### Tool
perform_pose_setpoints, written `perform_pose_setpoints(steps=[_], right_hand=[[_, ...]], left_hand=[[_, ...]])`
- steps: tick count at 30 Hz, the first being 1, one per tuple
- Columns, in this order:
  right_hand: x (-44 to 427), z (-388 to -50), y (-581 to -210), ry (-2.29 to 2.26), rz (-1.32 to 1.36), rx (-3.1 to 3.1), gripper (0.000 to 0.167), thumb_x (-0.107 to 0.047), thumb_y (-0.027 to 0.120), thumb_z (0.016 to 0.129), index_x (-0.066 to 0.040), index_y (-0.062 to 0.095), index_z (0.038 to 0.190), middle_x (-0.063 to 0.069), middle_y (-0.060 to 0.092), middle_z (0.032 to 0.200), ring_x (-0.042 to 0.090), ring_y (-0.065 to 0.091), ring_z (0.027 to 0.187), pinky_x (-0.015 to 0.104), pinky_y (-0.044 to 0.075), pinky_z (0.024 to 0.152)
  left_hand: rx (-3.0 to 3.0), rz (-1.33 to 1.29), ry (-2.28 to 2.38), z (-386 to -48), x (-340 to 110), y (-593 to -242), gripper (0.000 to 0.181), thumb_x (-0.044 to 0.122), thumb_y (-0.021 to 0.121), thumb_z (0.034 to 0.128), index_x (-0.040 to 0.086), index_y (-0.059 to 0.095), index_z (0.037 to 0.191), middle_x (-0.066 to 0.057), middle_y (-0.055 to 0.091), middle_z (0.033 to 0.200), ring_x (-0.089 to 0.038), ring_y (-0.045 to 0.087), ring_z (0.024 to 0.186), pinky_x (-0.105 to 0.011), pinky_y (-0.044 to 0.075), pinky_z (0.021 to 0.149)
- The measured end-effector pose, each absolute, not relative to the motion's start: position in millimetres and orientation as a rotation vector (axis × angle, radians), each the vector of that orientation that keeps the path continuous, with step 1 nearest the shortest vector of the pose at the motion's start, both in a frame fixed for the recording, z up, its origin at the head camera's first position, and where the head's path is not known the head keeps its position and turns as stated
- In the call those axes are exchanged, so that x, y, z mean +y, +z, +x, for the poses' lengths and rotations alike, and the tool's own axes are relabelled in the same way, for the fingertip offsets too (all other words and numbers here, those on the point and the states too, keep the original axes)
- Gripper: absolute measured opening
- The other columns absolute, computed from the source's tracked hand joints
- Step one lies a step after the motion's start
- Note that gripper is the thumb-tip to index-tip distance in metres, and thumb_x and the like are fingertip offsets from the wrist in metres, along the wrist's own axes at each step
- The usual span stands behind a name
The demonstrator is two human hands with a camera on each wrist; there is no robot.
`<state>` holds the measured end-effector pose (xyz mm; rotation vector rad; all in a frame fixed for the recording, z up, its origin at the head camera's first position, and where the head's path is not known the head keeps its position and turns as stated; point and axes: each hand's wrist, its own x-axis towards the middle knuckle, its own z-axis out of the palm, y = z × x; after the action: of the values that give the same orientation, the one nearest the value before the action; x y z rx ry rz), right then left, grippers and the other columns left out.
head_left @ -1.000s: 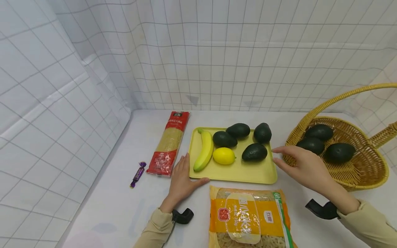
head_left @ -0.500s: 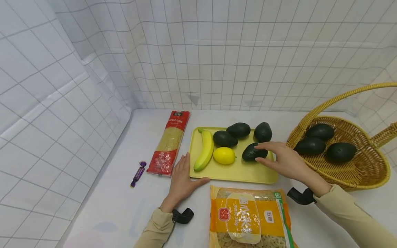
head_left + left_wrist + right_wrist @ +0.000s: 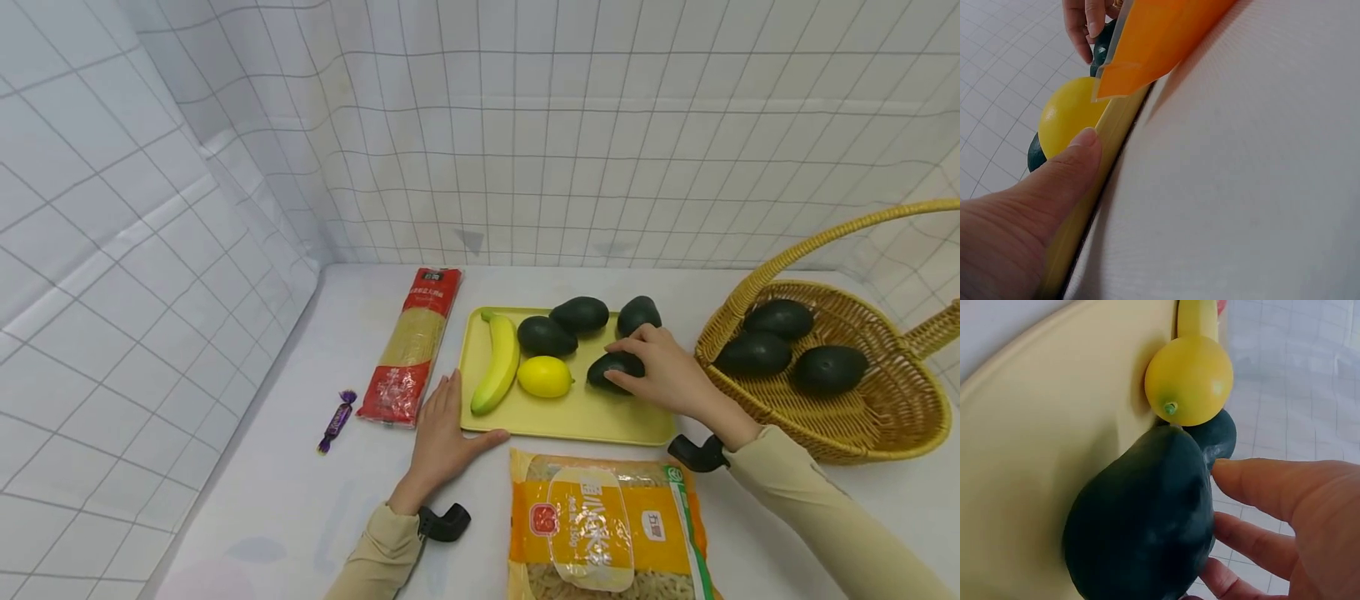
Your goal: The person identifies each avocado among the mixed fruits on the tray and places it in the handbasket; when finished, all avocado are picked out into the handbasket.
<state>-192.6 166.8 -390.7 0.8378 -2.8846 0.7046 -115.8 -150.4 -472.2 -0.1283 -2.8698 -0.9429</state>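
Observation:
On a yellow tray [image 3: 555, 419] lie a banana [image 3: 498, 364], a lemon [image 3: 545, 377] and several dark green avocados. My right hand [image 3: 667, 372] reaches over the tray's right side, its thumb and fingers curled about the front right avocado [image 3: 609, 372]. In the right wrist view that avocado [image 3: 1138, 519] still lies on the tray, with thumb and fingers at its edge. My left hand [image 3: 444, 435] rests at the tray's front left corner, fingers straight along the left side. Its thumb [image 3: 1072, 169] lies on the front rim in the left wrist view.
A wicker basket [image 3: 900, 417] with a tall handle stands at the right, with several avocados inside. An orange pasta bag [image 3: 600, 525] lies in front of the tray. Left of it are a red noodle pack [image 3: 412, 346] and a purple-wrapped candy [image 3: 336, 422].
My right hand has moved left from beside the basket, over the tray, and its fingers have closed in on the front right avocado. The left hand stays put.

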Motion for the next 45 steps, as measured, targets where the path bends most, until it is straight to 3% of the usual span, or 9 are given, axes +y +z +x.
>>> perform_pose_setpoints(steps=[5,13,26,34,45], right_hand=[[168,-194,-395,0.703,0.840,-2.897,0.034,-0.027,0.073,0.085,-0.007,0.069,0.111,0.008,0.045,0.090,0.025,0.038,0.077,0.032,0.032,0.058],[172,-191,-398,0.707,0.843,-2.914,0.039,-0.029,0.072,0.085,-0.008,0.065,0.117,0.012,0.049,0.102,0.027,0.043,0.084,0.035,0.038,0.063],[171,-189,-403,0.729,0.907,-2.910,0.041,-0.034,0.073,0.083,-0.012,0.067,0.116,0.010,0.050,0.098,0.023,0.045,0.079,0.033,0.037,0.063],[169,-185,-412,0.824,0.978,-2.942,0.049,-0.036,0.072,0.085,-0.009,0.063,0.124,0.016,0.054,0.110,0.027,0.052,0.091,0.041,0.045,0.074],[171,-182,-416,0.960,0.970,-2.996,0.054,-0.042,0.074,0.081,-0.016,0.058,0.126,0.015,0.053,0.114,0.029,0.055,0.097,0.048,0.046,0.079]], left_hand=[[-2.877,-0.130,-0.938,-116,-149,-472,0.114,0.059,0.074,0.0717,-0.001,0.018,0.150,-0.021,0.022,0.152,-0.034,0.016,0.140,-0.053,0.010,0.111],[-2.873,-0.129,-0.932,-115,-149,-471,0.113,0.059,0.074,0.0718,-0.002,0.018,0.149,-0.021,0.023,0.152,-0.035,0.016,0.140,-0.054,0.011,0.110],[-2.869,-0.120,-0.944,-114,-150,-471,0.113,0.058,0.075,0.0714,-0.002,0.018,0.149,-0.021,0.023,0.152,-0.034,0.017,0.140,-0.054,0.011,0.110],[-2.864,-0.135,-0.944,-115,-149,-471,0.113,0.057,0.075,0.0718,-0.002,0.018,0.149,-0.021,0.023,0.152,-0.035,0.017,0.140,-0.054,0.011,0.110],[-2.869,-0.126,-0.940,-115,-149,-471,0.113,0.056,0.075,0.0718,-0.002,0.018,0.149,-0.021,0.023,0.152,-0.035,0.017,0.140,-0.054,0.011,0.110]])
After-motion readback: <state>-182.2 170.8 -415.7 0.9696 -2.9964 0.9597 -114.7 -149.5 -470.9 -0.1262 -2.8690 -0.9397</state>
